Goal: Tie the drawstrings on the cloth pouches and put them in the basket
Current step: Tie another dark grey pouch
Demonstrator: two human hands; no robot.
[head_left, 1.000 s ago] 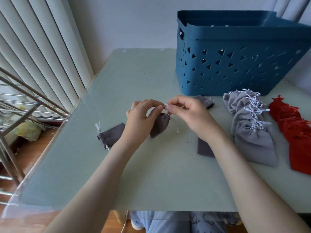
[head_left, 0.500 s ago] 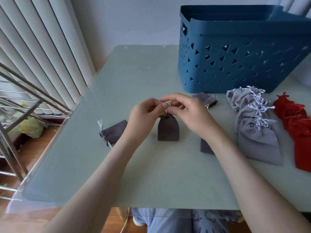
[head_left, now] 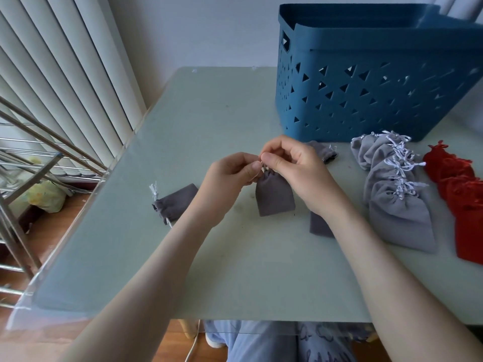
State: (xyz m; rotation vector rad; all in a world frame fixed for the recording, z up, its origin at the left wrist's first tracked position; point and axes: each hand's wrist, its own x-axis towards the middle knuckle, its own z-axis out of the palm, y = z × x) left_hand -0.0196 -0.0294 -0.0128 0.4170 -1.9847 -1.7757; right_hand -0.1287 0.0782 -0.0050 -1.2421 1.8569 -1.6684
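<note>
**Pinching the drawstring at the centre of the frame**

You are holding both hands together at the middle of the picture, over the pale green table (head_left: 209, 113). Your left hand (head_left: 230, 176) is pinching the white drawstring (head_left: 264, 167) between thumb and curled fingers, and your right hand (head_left: 295, 165) is pinching the same cord from the other side, with the thumb tips nearly touching. The dark grey pouch (head_left: 274, 197) is hanging from that cord with its gathered neck right under your fingertips, and its lower edge is reaching down to the tabletop; whether it is resting there I cannot tell.

The blue basket (head_left: 366, 82) is standing in the upper right of the frame, well apart from your hands. A second dark grey pouch (head_left: 175, 202) is lying left of centre, partly behind your left wrist. A third (head_left: 317, 226) is showing beneath your right wrist, and a fourth (head_left: 324, 151) is peeking out behind your right hand, just in front of the basket. A row of light grey pouches (head_left: 397, 205) with white cords is lying at the right, and red pouches (head_left: 465, 205) are lying beside them at the right edge. White blinds (head_left: 52, 74) are filling the upper left.
</note>
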